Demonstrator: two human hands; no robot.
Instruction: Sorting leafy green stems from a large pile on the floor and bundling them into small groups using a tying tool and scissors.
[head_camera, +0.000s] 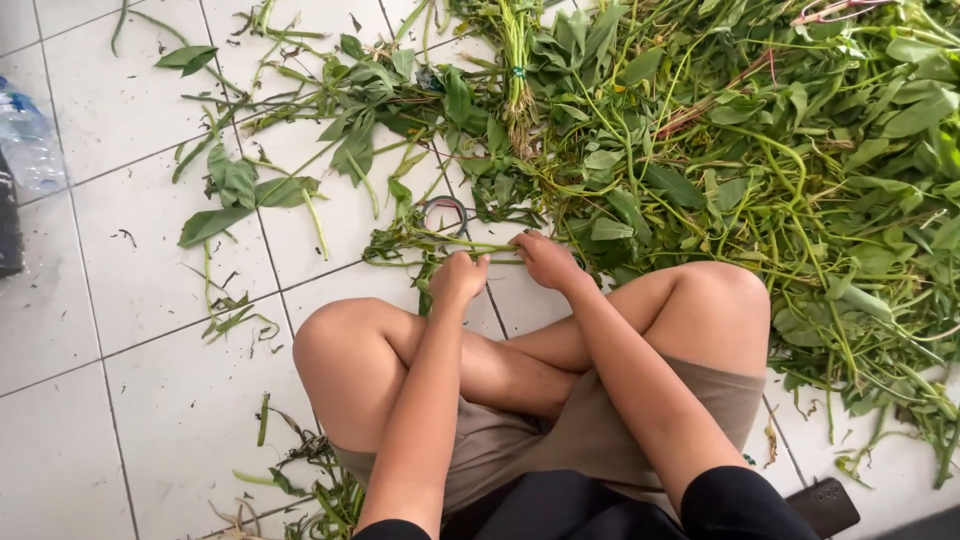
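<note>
I sit cross-legged on a white tiled floor. My left hand and my right hand are both closed on a small bunch of green leafy stems that lies flat just past my knees, with the leaves pointing left. A large heap of the same leafy green stems fills the floor ahead and to the right. A tied bundle of stems with a small green band lies at the heap's near left side, roots toward me.
Loose leaves and stems are scattered over the tiles at the left. A small roll of tape lies beyond my hands. A plastic water bottle stands at the far left edge. A dark phone lies by my right thigh.
</note>
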